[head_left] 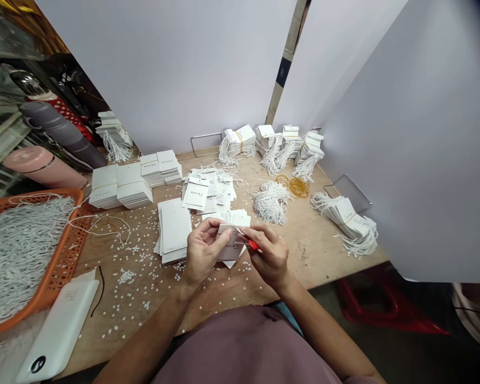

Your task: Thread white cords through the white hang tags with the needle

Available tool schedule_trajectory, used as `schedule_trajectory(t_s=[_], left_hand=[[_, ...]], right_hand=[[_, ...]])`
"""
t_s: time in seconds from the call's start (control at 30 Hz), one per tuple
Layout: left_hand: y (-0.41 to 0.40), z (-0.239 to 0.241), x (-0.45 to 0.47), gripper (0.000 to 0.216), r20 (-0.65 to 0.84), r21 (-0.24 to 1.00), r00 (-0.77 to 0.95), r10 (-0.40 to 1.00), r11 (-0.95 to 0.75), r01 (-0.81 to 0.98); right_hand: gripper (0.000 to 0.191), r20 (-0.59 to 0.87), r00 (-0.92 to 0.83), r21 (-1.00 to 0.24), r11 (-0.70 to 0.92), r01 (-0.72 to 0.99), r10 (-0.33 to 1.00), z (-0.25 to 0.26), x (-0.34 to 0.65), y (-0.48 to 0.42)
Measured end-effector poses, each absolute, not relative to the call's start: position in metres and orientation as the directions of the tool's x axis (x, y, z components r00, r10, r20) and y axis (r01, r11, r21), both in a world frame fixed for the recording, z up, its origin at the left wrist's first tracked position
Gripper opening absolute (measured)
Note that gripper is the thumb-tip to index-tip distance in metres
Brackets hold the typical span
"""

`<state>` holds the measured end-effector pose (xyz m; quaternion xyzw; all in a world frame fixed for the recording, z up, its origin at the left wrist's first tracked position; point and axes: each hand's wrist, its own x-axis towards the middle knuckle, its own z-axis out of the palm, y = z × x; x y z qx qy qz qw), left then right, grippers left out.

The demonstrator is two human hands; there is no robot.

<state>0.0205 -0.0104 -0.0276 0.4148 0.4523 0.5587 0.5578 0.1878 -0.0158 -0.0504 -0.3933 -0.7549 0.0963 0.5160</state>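
Note:
My left hand [202,250] pinches a white printed hang tag [231,250] by its left side, thumb on the front. At the tag's upper right, my right hand [270,253] is closed around a small red-handled tool [253,245] and a white string end; the tool's tip is too small to make out. Loose tags [238,217] lie behind and beneath the held one. To the left rests a stack of blank-faced cards [175,226]. Farther back is a pile of strung tags [196,193], and to its right a bundle of white strings [271,201].
An orange basket [60,266] full of white strings stands left, beside a white power bank [60,325]. Banded tag bundles [240,140] line the back; another bundle [348,216] lies right. Yellow rubber bands [299,188], card stacks [122,184] and scattered paper dots [126,276] are on the table.

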Motion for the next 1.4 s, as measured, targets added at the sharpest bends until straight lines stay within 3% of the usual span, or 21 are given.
schedule_trajectory(t_s=[0.2, 0.3, 0.37, 0.43, 0.5, 0.57, 0.63, 0.73, 0.8, 0.9, 1.0, 1.23, 1.33, 1.4], left_hand=[[-0.011, -0.024, 0.024, 0.022, -0.051, 0.967, -0.021, 0.998, 0.044, -0.249], [-0.011, -0.025, 0.025, 0.022, -0.033, 0.977, -0.023, 0.999, 0.028, -0.212], [-0.009, -0.030, 0.024, 0.020, 0.013, 0.989, -0.054, 0.998, -0.021, -0.145], [-0.006, -0.036, 0.020, 0.017, 0.096, 0.994, -0.123, 0.988, -0.103, -0.049], [-0.004, -0.043, 0.016, 0.015, 0.190, 0.982, -0.184, 0.964, -0.185, 0.044], [-0.004, -0.046, 0.012, 0.011, 0.270, 0.961, -0.197, 0.943, -0.252, 0.114], [-0.005, -0.045, 0.010, 0.008, 0.379, 0.918, -0.156, 0.912, -0.350, 0.188], [-0.009, -0.034, 0.007, 0.020, 0.624, 0.748, -0.001, 0.782, -0.597, 0.289], [-0.010, -0.025, 0.002, 0.031, 0.740, 0.595, 0.139, 0.658, -0.737, 0.319], [-0.013, -0.015, -0.006, 0.041, 0.779, 0.443, 0.318, 0.541, -0.833, 0.332], [-0.016, -0.011, -0.012, 0.042, 0.753, 0.392, 0.406, 0.517, -0.849, 0.354], [-0.018, -0.006, -0.015, 0.041, 0.665, 0.495, 0.414, 0.622, -0.782, 0.379], [-0.017, -0.001, -0.014, 0.028, 0.573, 0.651, 0.344, 0.744, -0.668, 0.362], [-0.018, 0.001, -0.012, 0.017, 0.442, 0.785, 0.314, 0.840, -0.532, 0.319]], right_hand=[[0.056, 0.726, -0.173, -0.529, 0.702, 0.477, 0.665, -0.057, 0.188, -0.015], [0.051, 0.717, -0.168, -0.553, 0.699, 0.453, 0.676, -0.055, 0.185, -0.014], [0.038, 0.675, -0.097, -0.664, 0.660, 0.352, 0.731, -0.048, 0.184, -0.016], [0.019, 0.503, -0.024, -0.859, 0.503, 0.099, 0.864, -0.036, 0.185, -0.020], [0.007, 0.233, -0.115, -0.946, 0.198, -0.257, 0.966, -0.023, 0.190, -0.024], [0.013, 0.094, -0.322, -0.862, -0.085, -0.499, 0.942, -0.013, 0.198, -0.026], [0.014, 0.083, -0.471, -0.772, -0.242, -0.588, 0.878, -0.009, 0.205, -0.026], [0.029, 0.019, -0.526, -0.780, -0.316, -0.540, 0.850, -0.011, 0.207, -0.019], [0.035, -0.045, -0.435, -0.844, -0.267, -0.464, 0.899, -0.012, 0.204, -0.012], [0.039, -0.046, -0.287, -0.936, -0.142, -0.322, 0.957, -0.007, 0.199, -0.003], [0.038, 0.053, -0.317, -0.981, -0.009, -0.193, 0.947, -0.001, 0.196, 0.003], [0.028, 0.090, -0.448, -0.994, 0.052, -0.096, 0.889, 0.002, 0.197, 0.008], [0.027, 0.143, -0.450, -0.990, 0.132, -0.056, 0.881, 0.005, 0.206, 0.012], [0.024, 0.244, -0.333, -0.963, 0.268, 0.028, 0.911, 0.005, 0.215, 0.019]])
